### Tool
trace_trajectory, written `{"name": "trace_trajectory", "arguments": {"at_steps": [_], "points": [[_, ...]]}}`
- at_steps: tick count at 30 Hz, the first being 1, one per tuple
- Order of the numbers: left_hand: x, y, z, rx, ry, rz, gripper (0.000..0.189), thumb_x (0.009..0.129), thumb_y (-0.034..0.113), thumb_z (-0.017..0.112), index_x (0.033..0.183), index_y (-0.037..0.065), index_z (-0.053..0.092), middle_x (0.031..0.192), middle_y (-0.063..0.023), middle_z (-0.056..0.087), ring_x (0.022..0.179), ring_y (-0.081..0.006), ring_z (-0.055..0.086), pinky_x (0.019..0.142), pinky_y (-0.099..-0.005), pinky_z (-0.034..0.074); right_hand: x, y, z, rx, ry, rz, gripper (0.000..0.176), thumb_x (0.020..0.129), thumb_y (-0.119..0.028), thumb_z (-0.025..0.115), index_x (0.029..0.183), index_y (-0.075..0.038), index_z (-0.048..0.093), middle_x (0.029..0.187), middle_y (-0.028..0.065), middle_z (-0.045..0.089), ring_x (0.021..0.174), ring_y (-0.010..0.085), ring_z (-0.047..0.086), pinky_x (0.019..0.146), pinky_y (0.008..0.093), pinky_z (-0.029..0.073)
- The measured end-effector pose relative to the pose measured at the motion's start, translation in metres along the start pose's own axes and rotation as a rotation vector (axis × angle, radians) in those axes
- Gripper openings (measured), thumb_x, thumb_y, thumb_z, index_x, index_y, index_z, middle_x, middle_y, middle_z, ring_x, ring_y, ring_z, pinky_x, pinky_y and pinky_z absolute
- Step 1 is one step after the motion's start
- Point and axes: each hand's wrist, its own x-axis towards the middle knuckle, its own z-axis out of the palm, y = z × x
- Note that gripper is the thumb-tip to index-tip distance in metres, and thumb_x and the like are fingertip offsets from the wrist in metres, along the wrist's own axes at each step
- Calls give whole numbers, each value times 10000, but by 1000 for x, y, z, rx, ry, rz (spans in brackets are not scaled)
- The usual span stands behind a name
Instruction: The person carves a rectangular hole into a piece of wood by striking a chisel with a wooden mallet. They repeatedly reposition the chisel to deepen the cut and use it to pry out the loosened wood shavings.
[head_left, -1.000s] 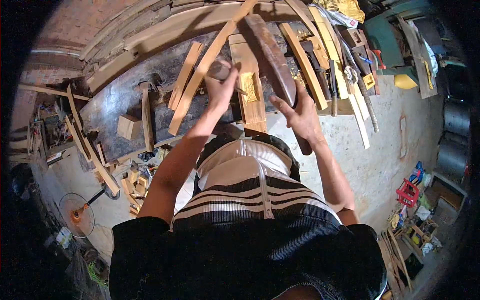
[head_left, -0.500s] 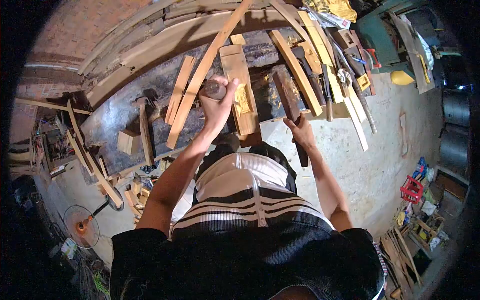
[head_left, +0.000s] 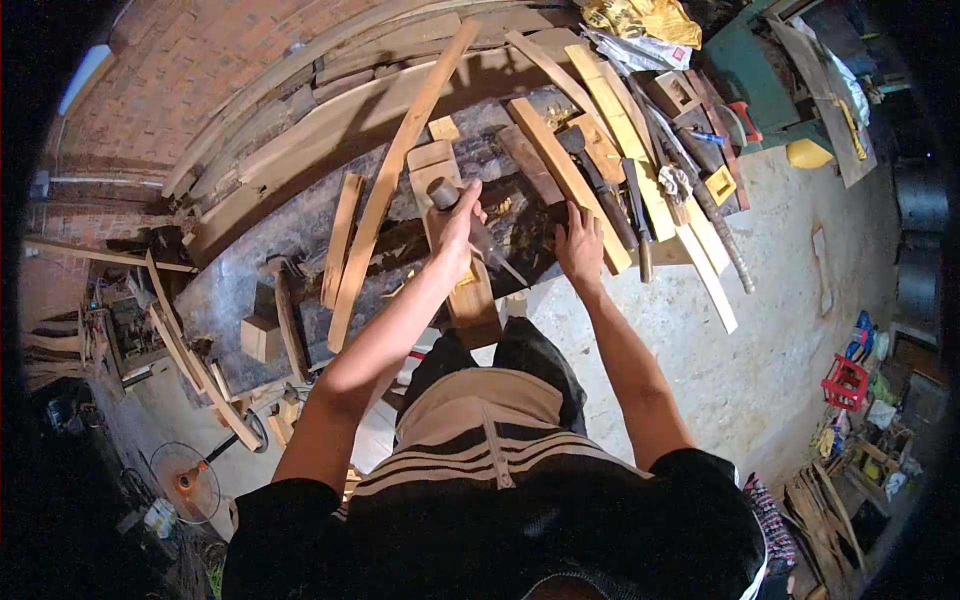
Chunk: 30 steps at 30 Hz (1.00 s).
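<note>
Wooden block [head_left: 473, 308] (long) beneath left hand [head_left: 460, 226]

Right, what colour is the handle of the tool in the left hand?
The handle is brown, clearest in the head view.

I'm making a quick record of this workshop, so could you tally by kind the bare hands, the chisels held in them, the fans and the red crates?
Bare hands: 2, the left hand and the right hand
Held chisels: 1, the chisel in the left hand
Fans: 1, the fan
Red crates: 1, the red crate
Total: 5
</note>
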Motion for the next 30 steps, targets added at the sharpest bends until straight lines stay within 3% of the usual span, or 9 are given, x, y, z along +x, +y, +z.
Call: {"name": "trace_trajectory", "arguments": {"at_steps": [6, 10, 13, 16, 17, 18, 23, 28, 30], "points": [[75, -56, 21, -13, 5, -403, 409, 807, 416, 787, 943, 138, 520, 790, -5, 561, 704, -159, 578, 666, -346, 520, -6, 59, -34, -55, 229, 158, 415, 891, -225, 598, 1286, -110, 548, 1216, 149, 543, 1133, 375, 485, 955, 500, 389], [116, -82, 46, -29, 270, -335, 290, 850, 289, 744, 944, 151, 507, 784, -39, 567, 697, -164, 578, 641, -385, 523, 2, 105, -37, -92, 31, 54, 456, 823, -202, 659, 1242, -47, 568, 1125, 172, 590, 1065, 380, 528, 954, 467, 424], [163, -99, 41, 56, 230, -407, 329, 861, 251, 716, 1058, 140, 477, 709, -46, 579, 672, -230, 583, 681, -545, 488, 11, 99, -52, -155, -90, 59, 451, 805, -238, 678, 1187, -15, 589, 1062, 176, 621, 1022, 375, 564, 917, 448, 460], [144, -64, 73, 192, 360, -263, 541, 885, 213, 668, 1329, 110, 375, 1250, -152, 536, 1097, -334, 569, 873, -671, 471, 21, 107, -44, -171, -79, 56, 463, 789, -281, 692, 1150, -7, 598, 1020, 184, 635, 986, 377, 584, 882, 453, 484], [136, -50, 74, 119, 238, -271, 624, 900, 184, 643, 1412, 118, 292, 1425, -167, 373, 1252, -379, 459, 937, -702, 440, 24, 106, -43, -171, -67, 73, 465, 778, -314, 698, 1112, -3, 609, 1010, 194, 638, 964, 378, 592, 871, 462, 489], [156, -58, 64, 239, 258, -292, 585, 910, 160, 625, 1402, 115, 312, 1395, -162, 408, 1238, -379, 463, 931, -709, 442, 25, 106, -44, -167, -73, 70, 465, 778, -314, 698, 1112, -3, 609, 1010, 194, 638, 964, 378, 592, 871, 462, 489], [142, -56, 40, 292, -2, -229, 602, 933, 70, 552, 1466, 124, 275, 1374, -151, 429, 1229, -360, 469, 930, -678, 468, 23, 111, -43, -106, -44, 58, 394, 791, -321, 702, 1059, -41, 631, 988, 145, 640, 970, 361, 588, 837, 457, 494], [95, -46, 22, 425, -148, -271, 360, 997, 125, 466, 1356, 104, 485, 1288, -129, 567, 1165, -274, 569, 949, -451, 507, 5, 114, -48, -17, 295, 127, 236, 846, -241, 655, 1037, -103, 651, 994, 121, 631, 939, 378, 561, 826, 474, 465], [78, -40, 16, 511, -242, -300, 349, 1004, 141, 453, 1349, 96, 487, 1256, -123, 593, 1128, -251, 594, 947, -417, 510, -6, 119, -51, -3, 235, 188, 279, 858, -262, 647, 1082, -95, 631, 1048, 146, 611, 958, 394, 549, 851, 482, 451]]}}
